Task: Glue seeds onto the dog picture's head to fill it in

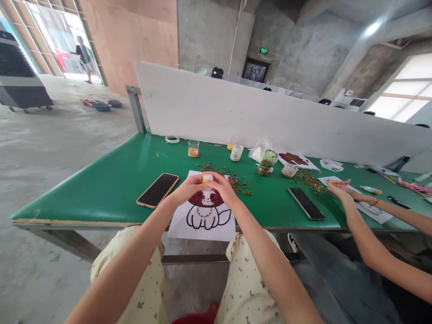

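Observation:
My left hand (189,186) and my right hand (221,185) meet above the drawing, fingers closed around a small white-and-yellow glue bottle (207,178). Below them lies a paper sheet (177,226) with an outlined cartoon animal, its lower edge jutting past the table's front. Dark red beans cover much of the animal's head (195,199); its body and tail are bare outline. Behind my hands, loose red and brown beans (238,184) are scattered, partly hidden by my fingers.
Phones (158,190) (306,203) lie on either side. Farther back on the green table (111,180) stand a cup of yellow kernels (193,149), a white jar (236,153) and a green-tinted jar (267,163). A co-worker's hands (340,190) are at the right.

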Available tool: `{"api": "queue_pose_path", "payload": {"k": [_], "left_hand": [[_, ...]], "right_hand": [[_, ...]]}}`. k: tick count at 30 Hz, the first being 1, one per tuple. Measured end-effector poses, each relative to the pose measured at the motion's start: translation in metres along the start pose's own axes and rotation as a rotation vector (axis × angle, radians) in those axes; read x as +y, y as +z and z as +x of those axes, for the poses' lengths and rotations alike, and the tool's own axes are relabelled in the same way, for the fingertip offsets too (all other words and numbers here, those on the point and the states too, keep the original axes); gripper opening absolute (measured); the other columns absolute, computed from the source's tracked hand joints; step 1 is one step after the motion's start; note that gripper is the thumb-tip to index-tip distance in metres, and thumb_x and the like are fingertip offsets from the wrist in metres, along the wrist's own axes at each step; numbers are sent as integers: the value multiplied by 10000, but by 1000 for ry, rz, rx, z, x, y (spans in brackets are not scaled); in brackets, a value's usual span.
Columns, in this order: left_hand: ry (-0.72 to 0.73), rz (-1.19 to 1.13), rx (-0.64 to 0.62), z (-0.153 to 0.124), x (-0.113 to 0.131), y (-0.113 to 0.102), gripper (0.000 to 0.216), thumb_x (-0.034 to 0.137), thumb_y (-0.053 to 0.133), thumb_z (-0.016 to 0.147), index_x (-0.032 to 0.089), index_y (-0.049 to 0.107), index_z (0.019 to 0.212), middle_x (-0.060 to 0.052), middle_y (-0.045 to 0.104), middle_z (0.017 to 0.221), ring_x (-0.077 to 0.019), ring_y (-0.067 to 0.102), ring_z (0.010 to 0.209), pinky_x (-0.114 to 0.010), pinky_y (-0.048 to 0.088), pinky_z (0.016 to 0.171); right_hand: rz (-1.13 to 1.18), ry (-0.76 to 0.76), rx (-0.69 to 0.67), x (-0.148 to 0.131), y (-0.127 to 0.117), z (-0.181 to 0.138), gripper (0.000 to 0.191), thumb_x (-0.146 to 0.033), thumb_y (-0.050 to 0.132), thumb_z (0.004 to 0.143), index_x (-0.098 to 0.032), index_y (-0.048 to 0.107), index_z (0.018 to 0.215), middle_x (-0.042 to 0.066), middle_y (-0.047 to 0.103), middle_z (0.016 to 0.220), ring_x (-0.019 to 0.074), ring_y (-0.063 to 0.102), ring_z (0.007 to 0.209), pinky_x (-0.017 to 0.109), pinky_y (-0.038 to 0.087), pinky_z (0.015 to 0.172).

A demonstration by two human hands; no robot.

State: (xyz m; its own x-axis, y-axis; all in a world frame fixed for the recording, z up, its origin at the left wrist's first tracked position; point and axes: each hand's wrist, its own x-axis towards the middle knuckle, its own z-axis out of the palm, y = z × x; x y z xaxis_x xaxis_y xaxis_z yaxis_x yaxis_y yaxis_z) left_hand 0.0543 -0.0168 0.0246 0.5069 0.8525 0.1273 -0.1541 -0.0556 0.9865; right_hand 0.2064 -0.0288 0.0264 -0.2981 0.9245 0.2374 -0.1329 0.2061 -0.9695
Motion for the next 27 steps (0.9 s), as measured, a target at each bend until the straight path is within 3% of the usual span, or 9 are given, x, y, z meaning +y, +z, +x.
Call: {"api": "queue_pose_path", "payload": {"k": [7, 11, 14, 18, 20, 24, 27], "left_hand": [[79, 92, 51, -2, 0, 6, 467, 279, 753, 619, 142, 584, 1032, -53, 633, 955, -162, 589, 850, -279, 461, 749], [136, 260, 40, 0, -4, 7, 429, 306, 722, 643, 122, 592, 1008, -64, 625, 922, -184, 588, 823, -298, 476, 725], [190, 372, 73, 0, -7, 7, 395, 314, 707, 649, 121, 611, 980, -71, 623, 940, -189, 581, 808, -288, 476, 701], [211, 371, 40, 0, -8, 6, 366, 295, 668, 689, 124, 614, 1008, -67, 633, 914, -189, 581, 813, -276, 473, 700], [213, 305, 39, 0, -9, 6, 358, 291, 661, 700, 121, 606, 1009, -71, 638, 909, -194, 591, 827, -290, 476, 734], [155, 157, 113, 2, -11, 4, 384, 331, 711, 657, 120, 595, 957, -80, 659, 902, -219, 620, 856, -348, 482, 813], [136, 100, 136, 3, -11, 4, 438, 362, 757, 610, 122, 606, 944, -87, 672, 914, -229, 629, 881, -367, 482, 847]], "right_hand": [[127, -6, 80, 0, -1, -2, 338, -271, 736, 599, -227, 570, 890, 13, 569, 1172, 148, 559, 923, 279, 452, 812], [114, -16, 72, 0, 0, -2, 360, -281, 758, 579, -216, 518, 840, 8, 572, 1086, 142, 550, 903, 275, 444, 811], [64, -18, 79, 1, 2, -2, 388, -321, 756, 581, -222, 475, 829, -21, 568, 913, 138, 541, 841, 262, 446, 775], [44, 13, 76, 2, 4, -3, 387, -351, 744, 608, -227, 468, 850, -49, 519, 774, 125, 536, 774, 247, 452, 744], [66, 29, 48, 1, 4, -5, 405, -340, 746, 615, -233, 497, 916, -36, 554, 851, 134, 553, 850, 255, 457, 790], [80, 80, -51, 0, 4, -7, 636, -302, 775, 586, -278, 485, 1151, 5, 574, 1131, 179, 537, 1063, 310, 448, 908], [69, 78, -103, 2, 1, -6, 652, -289, 779, 584, -272, 490, 1167, 12, 571, 1188, 197, 522, 1118, 335, 438, 947]]}}
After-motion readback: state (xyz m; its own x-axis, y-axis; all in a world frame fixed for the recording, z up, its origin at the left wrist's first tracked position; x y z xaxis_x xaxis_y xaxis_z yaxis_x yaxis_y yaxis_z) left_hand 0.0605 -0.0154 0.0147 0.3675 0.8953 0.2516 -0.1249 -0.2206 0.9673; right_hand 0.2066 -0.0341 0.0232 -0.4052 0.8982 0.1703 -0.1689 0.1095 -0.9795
